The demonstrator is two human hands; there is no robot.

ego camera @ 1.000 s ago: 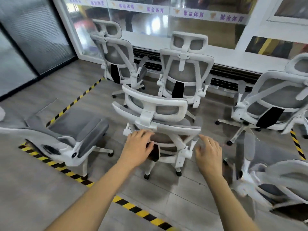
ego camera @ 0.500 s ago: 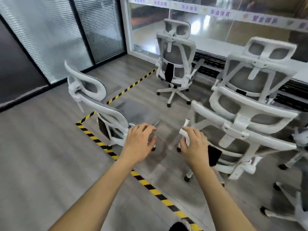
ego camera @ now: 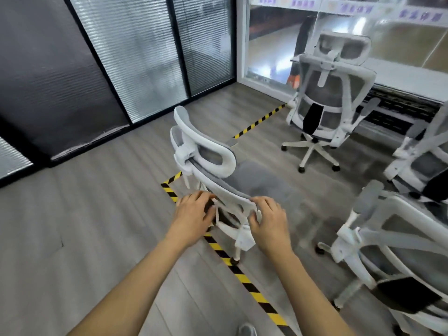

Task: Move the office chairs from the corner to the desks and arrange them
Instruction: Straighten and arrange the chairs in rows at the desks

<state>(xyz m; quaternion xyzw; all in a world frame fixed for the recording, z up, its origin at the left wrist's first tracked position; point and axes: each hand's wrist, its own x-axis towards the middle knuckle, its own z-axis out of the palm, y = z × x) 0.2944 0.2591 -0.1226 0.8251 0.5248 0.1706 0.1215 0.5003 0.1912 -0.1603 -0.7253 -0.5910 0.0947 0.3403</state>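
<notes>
**Both hands on the nearest chair's back**

Your left hand (ego camera: 194,213) and right hand (ego camera: 270,223) curl round the backrest frame of the white-framed grey mesh office chair (ego camera: 218,163), whose caster sits on the yellow-and-black floor tape (ego camera: 244,278). The bare grey plank floor (ego camera: 72,226) opens leftward. Three more chairs (ego camera: 327,98) stand to the right, four in all. The purple window lettering (ego camera: 418,14) is blurred and unreadable.

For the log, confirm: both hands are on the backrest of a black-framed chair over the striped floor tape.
Wrong colour: the head view shows a white-framed chair. The left hand and right hand are on its backrest, over the striped floor tape.
</notes>
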